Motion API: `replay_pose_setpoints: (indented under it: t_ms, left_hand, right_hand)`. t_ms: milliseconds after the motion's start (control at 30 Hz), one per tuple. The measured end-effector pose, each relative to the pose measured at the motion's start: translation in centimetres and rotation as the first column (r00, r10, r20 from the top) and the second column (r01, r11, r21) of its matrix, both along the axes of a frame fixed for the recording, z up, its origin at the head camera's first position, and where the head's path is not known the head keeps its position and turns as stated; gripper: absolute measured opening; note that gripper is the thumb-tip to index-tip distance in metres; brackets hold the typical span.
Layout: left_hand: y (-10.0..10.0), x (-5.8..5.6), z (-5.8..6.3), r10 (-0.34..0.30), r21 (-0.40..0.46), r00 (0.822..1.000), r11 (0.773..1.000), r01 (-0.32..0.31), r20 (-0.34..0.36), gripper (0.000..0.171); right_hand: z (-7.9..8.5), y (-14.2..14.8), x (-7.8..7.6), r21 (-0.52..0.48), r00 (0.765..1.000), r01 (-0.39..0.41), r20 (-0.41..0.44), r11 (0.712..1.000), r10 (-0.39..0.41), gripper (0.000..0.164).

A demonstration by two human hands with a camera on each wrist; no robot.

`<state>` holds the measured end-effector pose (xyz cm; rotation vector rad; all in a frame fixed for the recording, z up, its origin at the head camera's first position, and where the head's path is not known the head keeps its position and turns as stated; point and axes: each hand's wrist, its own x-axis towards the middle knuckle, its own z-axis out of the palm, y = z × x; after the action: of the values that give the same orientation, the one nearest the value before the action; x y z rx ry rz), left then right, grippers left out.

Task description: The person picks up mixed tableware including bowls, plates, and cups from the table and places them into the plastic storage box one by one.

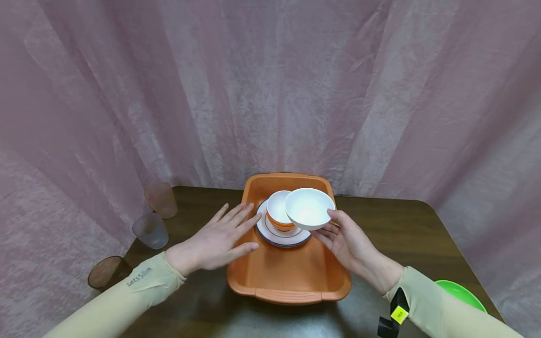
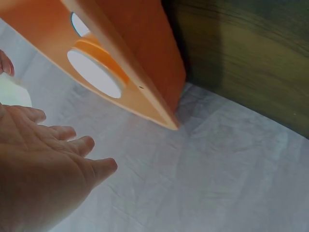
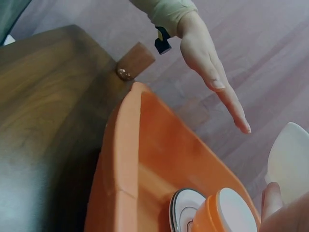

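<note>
My right hand (image 1: 352, 246) pinches the rim of a white bowl (image 1: 308, 209), thumb over the edge and fingers beneath. The bowl is held above an orange basin (image 1: 287, 281), tilted a little. Inside the basin, a stack of orange bowls with white insides (image 1: 278, 206) sits on a white plate with a dark rim (image 1: 276, 240). Over the basin's left side, my left hand (image 1: 215, 241) is spread with straight fingers and holds nothing. In the left wrist view the left hand (image 2: 43, 164) shows its palm, apart from the basin.
Three tumblers stand along the table's left edge: an orange one (image 1: 161, 199), a clear one (image 1: 150, 231) and a brown one (image 1: 109, 273). A green dish (image 1: 461, 295) lies at the right, partly behind the right sleeve. A pink curtain (image 1: 270, 94) hangs behind the wooden table (image 1: 389, 225).
</note>
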<state>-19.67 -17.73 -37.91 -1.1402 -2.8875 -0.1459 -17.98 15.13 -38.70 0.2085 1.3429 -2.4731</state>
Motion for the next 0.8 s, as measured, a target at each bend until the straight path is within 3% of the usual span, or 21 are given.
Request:
replay_pose_setpoints:
  t_ms: [133, 267, 333, 367, 400, 433, 500, 567, 633, 667, 733, 800]
  left_hand:
    - [-0.4, -0.4, 0.2, 0.018, 0.025, 0.999, 1.000, -0.019, 0.038, 0.076]
    - [-0.4, -1.1, 0.5, 0.030, 0.108, 0.990, 0.993, -0.045, 0.141, 0.074]
    - [-0.1, -1.5, 0.7, 0.024, 0.204, 0.966, 0.976, -0.079, 0.256, 0.071]
    - [0.1, -1.8, 0.9, 0.017, 0.258, 0.945, 0.960, -0.106, 0.326, 0.070]
    - [0.4, -1.9, 1.1, 0.003, 0.313, 0.916, 0.939, -0.141, 0.402, 0.070]
    - [0.7, -2.1, 1.2, -0.014, 0.366, 0.874, 0.912, -0.188, 0.485, 0.069]
    - [1.5, -2.4, 1.4, -0.058, 0.450, 0.755, 0.832, -0.324, 0.653, 0.070]
    - [2.4, -2.7, 1.4, -0.112, 0.487, 0.624, 0.734, -0.473, 0.774, 0.072]
    - [3.4, -3.0, 1.4, -0.173, 0.487, 0.495, 0.611, -0.624, 0.852, 0.072]
    - [4.0, -3.1, 1.3, -0.206, 0.478, 0.443, 0.549, -0.685, 0.872, 0.072]
    - [4.9, -3.3, 1.3, -0.261, 0.456, 0.375, 0.459, -0.763, 0.889, 0.073]
    - [5.7, -3.4, 1.2, -0.308, 0.435, 0.329, 0.397, -0.808, 0.893, 0.073]
  right_hand:
    - [0.1, -0.6, -0.6, 0.004, 1.000, -0.003, 0.000, 1.000, 0.003, 0.060]
    - [0.1, -0.9, -1.1, 0.012, 1.000, -0.002, 0.010, 1.000, 0.002, 0.060]
    - [0.0, -1.0, -1.4, 0.014, 1.000, 0.001, 0.015, 1.000, -0.001, 0.058]
    - [0.0, -1.0, -1.5, 0.014, 1.000, 0.002, 0.015, 1.000, -0.002, 0.058]
    - [0.0, -1.0, -1.5, 0.015, 1.000, 0.004, 0.015, 1.000, -0.004, 0.057]
    - [-0.1, -1.1, -1.6, 0.016, 1.000, 0.003, 0.013, 1.000, -0.003, 0.058]
    - [-0.1, -1.1, -1.7, 0.015, 1.000, 0.002, 0.010, 1.000, -0.002, 0.057]
    - [0.0, -1.2, -1.8, 0.017, 1.000, 0.000, 0.006, 1.000, 0.000, 0.057]
    - [0.0, -1.3, -1.9, 0.020, 1.000, -0.008, 0.002, 1.000, 0.008, 0.059]
    - [0.0, -1.4, -1.9, 0.022, 1.000, -0.008, 0.002, 1.000, 0.008, 0.058]
    - [0.1, -1.6, -2.0, 0.029, 1.000, -0.013, -0.002, 1.000, 0.013, 0.058]
    - [0.0, -1.7, -2.1, 0.032, 1.000, -0.018, -0.003, 0.999, 0.018, 0.059]
